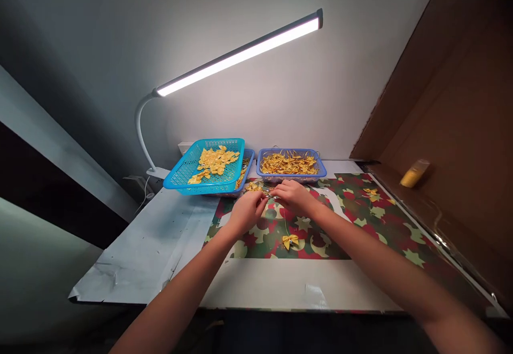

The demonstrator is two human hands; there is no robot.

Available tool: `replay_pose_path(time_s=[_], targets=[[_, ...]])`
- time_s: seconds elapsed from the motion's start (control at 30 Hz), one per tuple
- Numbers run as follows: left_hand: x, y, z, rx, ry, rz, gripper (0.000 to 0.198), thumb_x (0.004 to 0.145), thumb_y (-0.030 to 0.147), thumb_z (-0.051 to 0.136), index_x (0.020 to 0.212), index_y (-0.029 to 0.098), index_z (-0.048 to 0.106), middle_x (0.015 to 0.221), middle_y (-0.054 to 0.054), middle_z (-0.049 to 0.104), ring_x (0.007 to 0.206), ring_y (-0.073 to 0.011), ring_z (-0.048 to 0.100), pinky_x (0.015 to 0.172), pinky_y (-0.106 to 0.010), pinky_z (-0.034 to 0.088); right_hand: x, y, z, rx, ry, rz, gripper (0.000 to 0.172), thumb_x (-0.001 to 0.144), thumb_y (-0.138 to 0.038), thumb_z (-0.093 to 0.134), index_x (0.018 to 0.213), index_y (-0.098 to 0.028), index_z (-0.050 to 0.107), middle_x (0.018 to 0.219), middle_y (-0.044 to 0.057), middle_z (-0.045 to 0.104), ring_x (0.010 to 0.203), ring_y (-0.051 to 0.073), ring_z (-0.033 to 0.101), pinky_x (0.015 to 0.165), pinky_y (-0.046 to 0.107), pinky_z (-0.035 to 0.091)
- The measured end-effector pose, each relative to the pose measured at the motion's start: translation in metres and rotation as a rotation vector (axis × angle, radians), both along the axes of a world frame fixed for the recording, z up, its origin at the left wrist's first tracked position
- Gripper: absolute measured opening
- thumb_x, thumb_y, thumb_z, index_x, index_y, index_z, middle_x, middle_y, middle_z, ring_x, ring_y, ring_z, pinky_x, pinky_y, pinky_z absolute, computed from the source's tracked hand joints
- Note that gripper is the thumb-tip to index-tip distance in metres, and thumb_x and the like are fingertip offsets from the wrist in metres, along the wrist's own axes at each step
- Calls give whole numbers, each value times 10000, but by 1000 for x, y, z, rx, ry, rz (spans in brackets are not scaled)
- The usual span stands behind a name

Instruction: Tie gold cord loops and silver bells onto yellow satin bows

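Observation:
My left hand [247,210] is closed in a pinch over the patterned sheet, its fingertips close to those of my right hand [294,197]. The right fingers are bent together too. A small shiny gold bit shows between both sets of fingertips, too small and covered to name. From near my right hand a thin cord runs down to a yellow ribbon bow [290,241] lying on the sheet. Just beyond my hands are small gold pieces [254,186] on the table.
A turquoise basket [176,178] of yellow bows rests tilted on a blue basket [249,164]. Another blue basket [292,174] holds gold tied pieces. A lamp [240,54] arches above. Several yellow bows [372,194] lie right, near a cardboard wall [452,102] with a yellow spool-like object [414,174].

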State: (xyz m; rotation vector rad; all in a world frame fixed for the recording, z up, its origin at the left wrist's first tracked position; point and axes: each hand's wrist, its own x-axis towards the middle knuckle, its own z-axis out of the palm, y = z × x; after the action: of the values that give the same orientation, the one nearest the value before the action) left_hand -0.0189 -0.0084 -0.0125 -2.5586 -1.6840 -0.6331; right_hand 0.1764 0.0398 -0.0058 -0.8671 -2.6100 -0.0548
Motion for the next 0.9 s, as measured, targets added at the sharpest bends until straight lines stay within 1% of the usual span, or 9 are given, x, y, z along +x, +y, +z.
replay_pose_path(time_s=[0.1,0.23,0.3,0.37,0.5,0.57,0.63,0.77,0.9], targets=[[5,-6,3,-43,-7,-95,298,981,301,372,820,196,600,722,-6,654,638,-156,575,586,-249,403,11,-16,-7,33,-29,-35,236,938,-126,466,926,-166,698,863,94,696,794,191,555,707,302,354],[11,-16,5,-47,45,-158,180,924,218,493,783,197,603,794,-61,655,815,-214,596,708,-301,418,22,-35,-17,48,-32,-125,269,941,-113,437,896,-155,699,778,83,656,726,185,530,650,302,313],[13,-21,4,-57,67,-170,161,873,118,531,747,197,595,827,-82,648,875,-237,588,745,-328,416,25,-44,-20,35,-27,-170,270,939,-119,439,886,-158,701,757,75,640,713,184,519,641,302,308],[14,-25,3,-80,69,-171,199,818,33,542,705,193,582,845,-88,638,872,-239,585,744,-335,416,27,-52,-20,12,-15,-216,267,940,-129,446,876,-167,702,770,74,632,727,188,514,639,300,311],[20,-30,-2,-146,-3,-122,249,754,-33,530,624,177,559,758,-76,596,743,-215,581,666,-317,411,27,-63,-18,-52,46,-344,280,930,-118,460,775,-175,687,857,96,610,777,196,516,631,298,319],[23,-32,-4,-180,-88,-76,260,781,10,523,581,172,555,685,-59,568,660,-196,563,616,-302,395,27,-65,-18,-106,91,-400,289,905,-105,487,689,-175,665,824,91,598,744,189,518,620,296,325],[27,-33,-5,-207,-211,-28,283,833,107,519,562,171,571,638,-44,559,616,-180,548,596,-287,382,28,-66,-19,-173,148,-436,282,871,-101,522,632,-180,651,762,74,596,702,181,527,617,293,344],[36,-29,-8,-299,-525,71,323,872,299,501,621,166,653,537,-10,561,539,-156,541,546,-255,370,28,-64,-20,-308,348,-513,232,823,-100,537,675,-180,697,736,65,660,699,185,592,645,289,412],[46,-17,-17,-461,-813,111,393,824,458,545,668,138,710,457,19,525,416,-119,465,442,-231,317,25,-60,-23,-460,600,-559,192,806,-195,578,677,-178,719,712,55,715,667,195,636,623,296,463]])
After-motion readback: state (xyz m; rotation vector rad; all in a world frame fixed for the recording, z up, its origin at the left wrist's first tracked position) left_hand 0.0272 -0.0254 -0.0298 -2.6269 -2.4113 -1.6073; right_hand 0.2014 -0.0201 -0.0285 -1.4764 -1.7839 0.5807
